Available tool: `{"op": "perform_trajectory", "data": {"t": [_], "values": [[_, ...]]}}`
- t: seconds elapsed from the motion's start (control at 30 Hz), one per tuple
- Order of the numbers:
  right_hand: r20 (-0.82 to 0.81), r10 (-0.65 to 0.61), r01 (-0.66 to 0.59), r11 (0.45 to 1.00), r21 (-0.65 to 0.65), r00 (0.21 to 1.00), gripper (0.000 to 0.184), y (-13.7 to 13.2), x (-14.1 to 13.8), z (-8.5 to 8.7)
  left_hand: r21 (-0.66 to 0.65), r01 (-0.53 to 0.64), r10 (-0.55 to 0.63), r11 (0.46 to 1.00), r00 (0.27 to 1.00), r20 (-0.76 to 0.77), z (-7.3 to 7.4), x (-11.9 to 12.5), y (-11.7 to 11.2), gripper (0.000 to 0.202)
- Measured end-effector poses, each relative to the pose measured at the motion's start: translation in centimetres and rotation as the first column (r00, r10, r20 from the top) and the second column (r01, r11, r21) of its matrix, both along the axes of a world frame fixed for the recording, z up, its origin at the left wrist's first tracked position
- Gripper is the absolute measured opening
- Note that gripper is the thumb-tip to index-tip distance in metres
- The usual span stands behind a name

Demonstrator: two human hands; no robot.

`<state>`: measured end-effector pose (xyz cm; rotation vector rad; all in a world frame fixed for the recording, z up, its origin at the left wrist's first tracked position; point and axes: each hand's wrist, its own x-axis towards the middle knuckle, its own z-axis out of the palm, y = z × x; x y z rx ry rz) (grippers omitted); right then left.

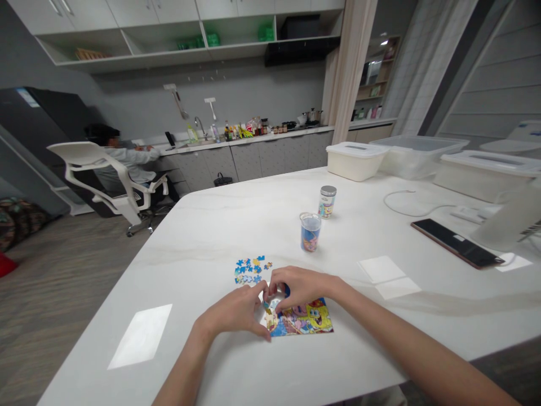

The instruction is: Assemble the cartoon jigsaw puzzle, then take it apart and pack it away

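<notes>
From the head view, a clear plastic cup [310, 232] with a blue cartoon print stands nearest your hands on the white marble table [203, 254], just past the loose puzzle pieces [249, 270]. A small lidded canister [327, 202] sits beyond it. To the right lie two white paper sheets [382, 276] and a dark flat device [456, 242], and white plastic tubs [355, 160] line the far end. A seated person [127, 160] works at the counter behind, well apart from you.

Your SpongeBob jigsaw puzzle [306, 320], partly assembled, lies flat on the table directly in front of you. Your left hand [234, 310] and right hand [302, 287] curve over its upper edge, fingertips [267, 290] pressed close together; you can't tell whether they pinch a piece.
</notes>
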<state>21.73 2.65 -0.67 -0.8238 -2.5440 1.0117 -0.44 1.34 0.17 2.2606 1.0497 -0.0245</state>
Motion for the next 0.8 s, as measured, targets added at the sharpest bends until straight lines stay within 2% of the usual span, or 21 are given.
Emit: {"op": "perform_trajectory", "data": {"t": [0.13, 0.23, 0.6, 0.8], "values": [[0.030, 0.018, -0.018, 1.000, 0.010, 0.999, 0.037, 0.1, -0.1, -0.3, -0.011, 0.065, -0.065, 0.998, 0.998, -0.016, 0.4, 0.3, 0.1, 0.061], [0.031, 0.020, -0.020, 1.000, 0.010, 0.999, 0.036, 0.1, -0.1, -0.7, -0.015, 0.087, -0.087, 0.996, 0.995, -0.040, 0.6, 0.5, 0.1, 0.053], [0.050, 0.027, -0.027, 1.000, -0.002, 0.998, 0.029, 0.3, -0.2, -0.9, -0.032, -0.011, 0.008, 0.999, 0.996, -0.094, 1.5, -0.7, 0.6, 0.047], [0.052, 0.024, -0.023, 1.000, -0.015, 0.998, 0.032, 0.4, -0.2, -1.0, -0.051, -0.007, 0.002, 0.999, 0.995, -0.098, 1.6, -0.8, 0.6, 0.023]]}}
